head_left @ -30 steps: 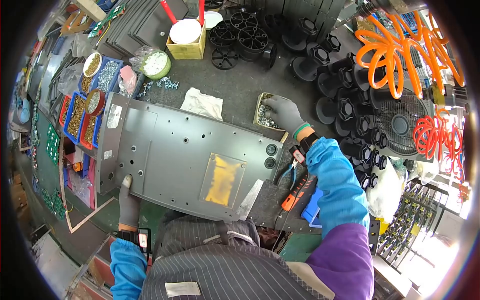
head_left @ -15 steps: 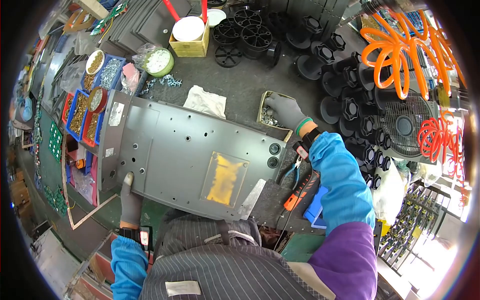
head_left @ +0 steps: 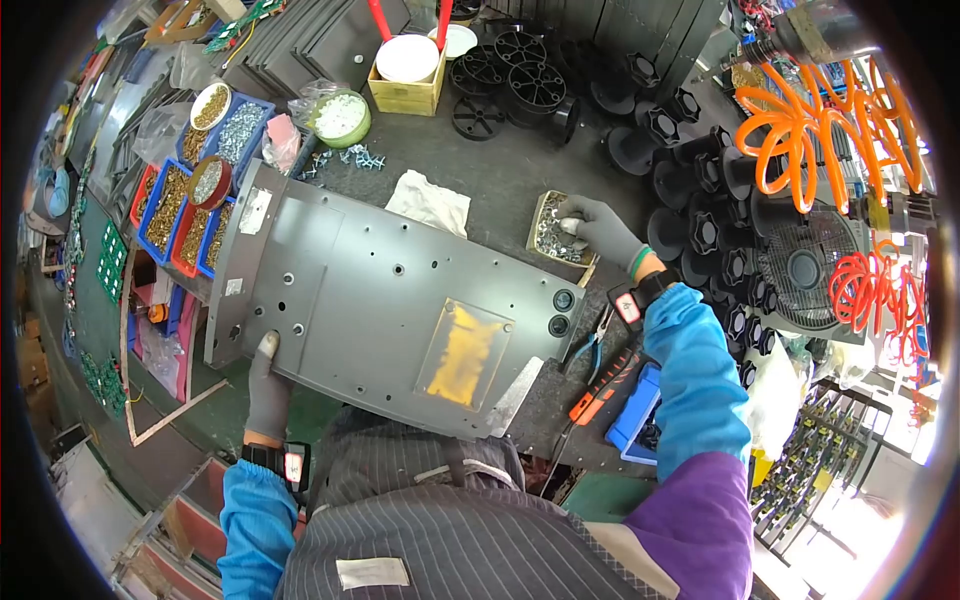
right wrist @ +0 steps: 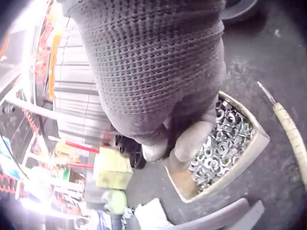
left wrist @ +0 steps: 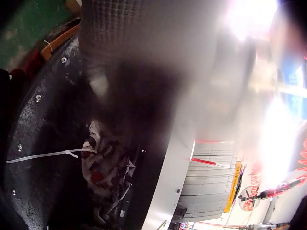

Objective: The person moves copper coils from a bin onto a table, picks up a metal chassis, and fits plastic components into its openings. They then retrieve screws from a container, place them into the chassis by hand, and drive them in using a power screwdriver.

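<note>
Fisheye is warping head view edges; glare is blowing out lower right; left wrist view is blurring badly.

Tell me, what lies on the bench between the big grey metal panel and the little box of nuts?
In the head view, only bare dark bench top separates the grey metal panel from the box of nuts; the white rag lies off to the side.

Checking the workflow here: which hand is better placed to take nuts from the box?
Probably the right hand: its fingertips are already in the box among the nuts. The left hand rests on the panel at its far end.
</note>
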Tool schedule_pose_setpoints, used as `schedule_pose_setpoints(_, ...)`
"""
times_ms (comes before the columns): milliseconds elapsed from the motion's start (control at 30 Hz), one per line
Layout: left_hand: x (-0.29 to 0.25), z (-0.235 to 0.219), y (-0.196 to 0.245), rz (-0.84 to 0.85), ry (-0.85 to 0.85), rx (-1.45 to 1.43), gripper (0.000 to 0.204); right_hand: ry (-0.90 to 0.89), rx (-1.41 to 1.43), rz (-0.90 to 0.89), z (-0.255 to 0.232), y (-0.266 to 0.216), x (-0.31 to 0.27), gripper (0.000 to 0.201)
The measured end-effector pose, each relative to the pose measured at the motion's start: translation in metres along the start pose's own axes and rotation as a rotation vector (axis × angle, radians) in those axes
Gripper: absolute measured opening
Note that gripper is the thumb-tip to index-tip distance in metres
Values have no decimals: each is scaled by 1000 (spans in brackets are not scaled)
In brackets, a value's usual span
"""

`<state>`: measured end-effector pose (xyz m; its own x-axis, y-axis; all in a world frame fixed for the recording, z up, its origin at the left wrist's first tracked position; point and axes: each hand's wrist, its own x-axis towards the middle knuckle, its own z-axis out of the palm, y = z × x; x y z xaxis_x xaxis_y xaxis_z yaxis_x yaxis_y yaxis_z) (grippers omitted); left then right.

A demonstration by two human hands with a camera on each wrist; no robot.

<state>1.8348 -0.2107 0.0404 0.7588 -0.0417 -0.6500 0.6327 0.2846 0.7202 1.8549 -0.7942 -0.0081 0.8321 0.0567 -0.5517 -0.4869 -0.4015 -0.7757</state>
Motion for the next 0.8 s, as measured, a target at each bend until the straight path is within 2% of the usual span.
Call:
schedule_pose_setpoints(67,-2,4,1,7,-4,-1,63,-39,295,-16,-7,-6,-11,18)
schedule_pose_setpoints(133,-1,2,0,13,-9,-1,62,-29,309,-54,-8,-17,-21,20)
schedule_pose_setpoints(200,4,-5,-5,38,-25,6,62,-28,622,31,-7,-32,-35,11)
schedule_pose_setpoints(333,1,1,-1,25,-42,-9,60,-95,764,-9,7,-77,-59,9)
schedule_pose_setpoints(400,12,-15,-12,-6,-144,-104,58,-139,755,-96,28,-108,-63,14)
schedule_pose_setpoints(467,13,-16,-13,12,-126,-85,56,-177,655,-143,59,-146,-65,14)
schedule_pose_setpoints(533,7,-10,-3,31,-115,-71,55,-89,254,-175,97,-186,-63,14)
schedule_pose_setpoints(567,3,-5,3,35,-136,-28,54,-138,229,-231,118,-202,-59,13)
schedule_pose_setpoints(700,1,-5,8,13,-158,37,55,-164,49,-268,206,-259,-30,14)
schedule_pose_setpoints(767,-2,-6,12,6,-158,54,58,-14,-378,-648,240,-264,-8,15)
schedule_pose_setpoints(800,-2,-7,14,-7,-171,85,60,-28,-387,-653,251,-270,-2,15)
